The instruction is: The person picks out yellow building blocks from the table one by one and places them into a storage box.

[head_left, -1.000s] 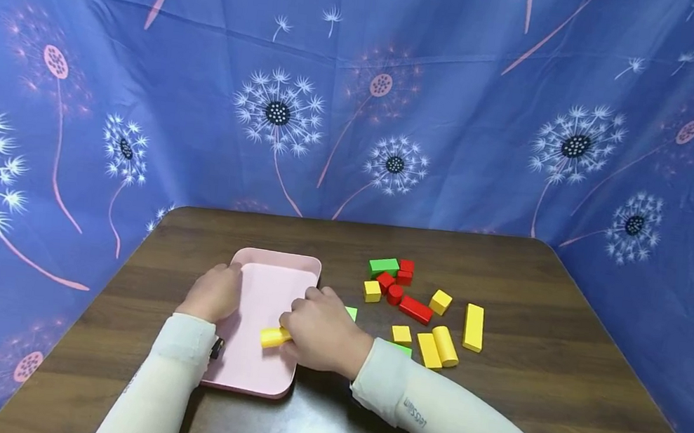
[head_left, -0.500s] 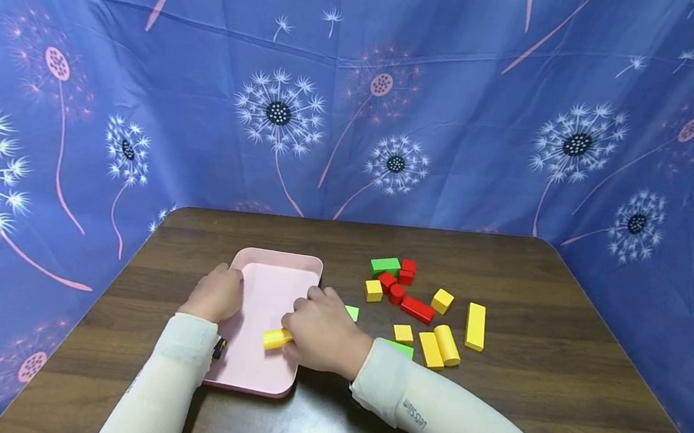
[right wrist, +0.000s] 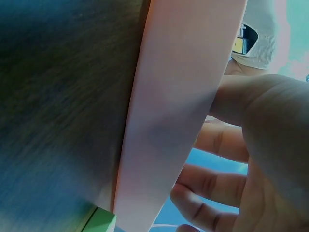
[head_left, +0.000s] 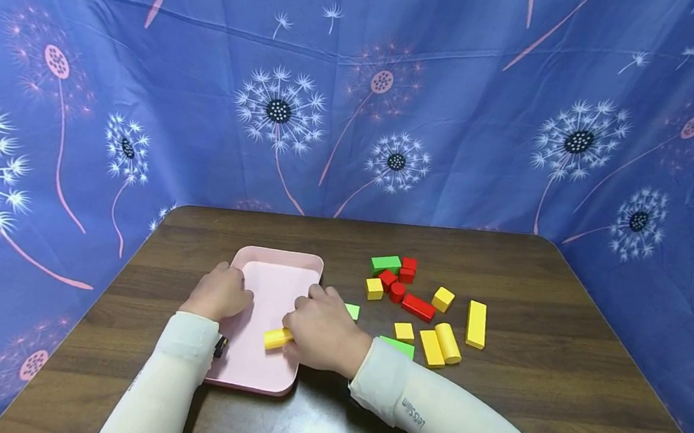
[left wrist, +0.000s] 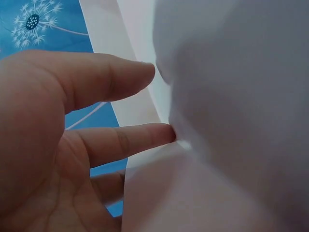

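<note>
A pink tray (head_left: 261, 370) lies on the left half of the table. Over its right wall reaches my right hand (head_left: 327, 331), gripping a yellow block (head_left: 277, 338) that looks like a cylinder. The tray's wall hides that block in the right wrist view, where the curled fingers (right wrist: 212, 186) show beyond the rim. At the tray's left side is my left hand (head_left: 220, 293), reaching inside and holding nothing. Its thumb and index finger (left wrist: 140, 140) are extended and apart in the left wrist view, with the index fingertip touching the tray's inner surface.
Right of the tray lie several loose blocks: red ones such as a long red block (head_left: 418, 307), yellow ones such as a yellow cylinder (head_left: 448, 343), and green ones such as a green block (head_left: 385, 265). A patterned blue cloth (head_left: 359, 105) hangs behind the wooden table (head_left: 558, 380).
My left hand has shifted from the tray's left rim a little to the right, its fingertips now reaching further inside. The right hand still grips the yellow block, almost unmoved.
</note>
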A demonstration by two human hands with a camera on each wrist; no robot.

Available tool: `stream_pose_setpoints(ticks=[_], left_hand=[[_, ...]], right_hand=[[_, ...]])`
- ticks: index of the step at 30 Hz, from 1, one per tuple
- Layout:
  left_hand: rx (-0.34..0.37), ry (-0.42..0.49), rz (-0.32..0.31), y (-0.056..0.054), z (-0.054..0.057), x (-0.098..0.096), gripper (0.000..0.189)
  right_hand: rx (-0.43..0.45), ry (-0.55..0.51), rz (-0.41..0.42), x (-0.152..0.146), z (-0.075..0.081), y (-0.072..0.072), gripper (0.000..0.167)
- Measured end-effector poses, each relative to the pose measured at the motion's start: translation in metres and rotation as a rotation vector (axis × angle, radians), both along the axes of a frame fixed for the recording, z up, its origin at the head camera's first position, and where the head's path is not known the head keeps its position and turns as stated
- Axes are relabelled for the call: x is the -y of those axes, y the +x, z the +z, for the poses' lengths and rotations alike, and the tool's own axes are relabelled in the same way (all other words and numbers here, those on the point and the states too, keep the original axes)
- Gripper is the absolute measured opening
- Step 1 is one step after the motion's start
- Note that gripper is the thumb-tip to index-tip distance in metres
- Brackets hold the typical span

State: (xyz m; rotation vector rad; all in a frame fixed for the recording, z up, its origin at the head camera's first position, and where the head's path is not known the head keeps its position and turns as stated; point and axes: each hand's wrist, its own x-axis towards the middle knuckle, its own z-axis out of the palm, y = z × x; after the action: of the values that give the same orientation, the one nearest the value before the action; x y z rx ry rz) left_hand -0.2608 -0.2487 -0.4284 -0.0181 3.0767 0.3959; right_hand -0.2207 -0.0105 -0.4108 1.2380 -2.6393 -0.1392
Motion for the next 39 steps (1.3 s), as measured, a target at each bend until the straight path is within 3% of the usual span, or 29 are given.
stream_pose_setpoints(ticks=[14, 39], left_hand=[[0.026, -0.02, 0.007, 0.0012, 0.0011, -0.0034, 0.026], [0.027, -0.01, 0.009, 0.0025, 0.0043, -0.0037, 0.027]], right_hand=[[0.076, 0.027, -0.049, 0.0032, -0.0005, 0.0025, 0.019], [0.077, 0.052, -0.075, 0.0082, -0.0043, 0.0018, 0.018]])
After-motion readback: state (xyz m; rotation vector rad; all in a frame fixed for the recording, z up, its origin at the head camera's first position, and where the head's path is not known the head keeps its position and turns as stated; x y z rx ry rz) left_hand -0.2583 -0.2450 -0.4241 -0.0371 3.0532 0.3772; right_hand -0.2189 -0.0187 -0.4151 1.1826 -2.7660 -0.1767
